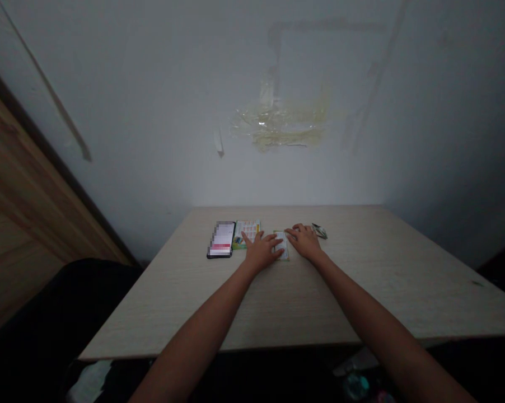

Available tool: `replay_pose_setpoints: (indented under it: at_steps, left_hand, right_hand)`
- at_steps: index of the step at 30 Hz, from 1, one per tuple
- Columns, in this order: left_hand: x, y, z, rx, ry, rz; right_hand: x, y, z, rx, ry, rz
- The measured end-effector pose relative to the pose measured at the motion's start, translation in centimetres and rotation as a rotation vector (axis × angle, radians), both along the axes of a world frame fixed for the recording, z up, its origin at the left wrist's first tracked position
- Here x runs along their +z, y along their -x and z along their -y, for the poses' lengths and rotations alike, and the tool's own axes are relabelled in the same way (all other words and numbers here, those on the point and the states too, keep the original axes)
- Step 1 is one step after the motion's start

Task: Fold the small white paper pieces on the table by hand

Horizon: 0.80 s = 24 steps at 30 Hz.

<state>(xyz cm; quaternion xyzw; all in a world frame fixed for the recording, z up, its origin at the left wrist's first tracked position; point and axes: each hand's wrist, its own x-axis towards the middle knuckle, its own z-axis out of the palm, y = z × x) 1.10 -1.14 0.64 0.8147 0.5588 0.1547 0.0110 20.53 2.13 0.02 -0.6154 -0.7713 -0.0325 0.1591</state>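
My left hand point(262, 251) lies with its fingers spread, the fingertips on the left edge of a small printed paper card point(283, 249). Its thumb reaches over a larger printed green-and-white booklet or packet point(244, 230). At the card's upper right edge rests my right hand point(305, 239), palm down, fingers stretched out and slightly bent. Just beyond that hand, a small dark-and-light folded item point(319, 230) shows in part; I cannot make out its kind. A smartphone point(221, 239) with a lit screen lies left of the booklet.
The pale wooden table point(286, 313) meets a white wall point(152, 112) at its far edge. Clear and yellowed tape point(281, 126) sticks to the wall. A wooden panel point(34, 184) stands at the left. Beneath the front edge, a bottle with a teal cap point(357, 385) shows dimly.
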Motion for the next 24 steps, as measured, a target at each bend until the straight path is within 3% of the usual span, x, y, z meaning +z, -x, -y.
replay_pose_setpoints:
  at_steps: [16, 24]
  left_hand:
    - [-0.41, 0.04, -0.16, -0.023, -0.04, 0.012]
    - [-0.6, 0.15, -0.26, -0.027, -0.046, 0.028]
  right_hand:
    - [-0.47, -0.76, -0.59, 0.058, -0.02, -0.181]
    - [-0.25, -0.96, -0.34, 0.078, 0.014, -0.164]
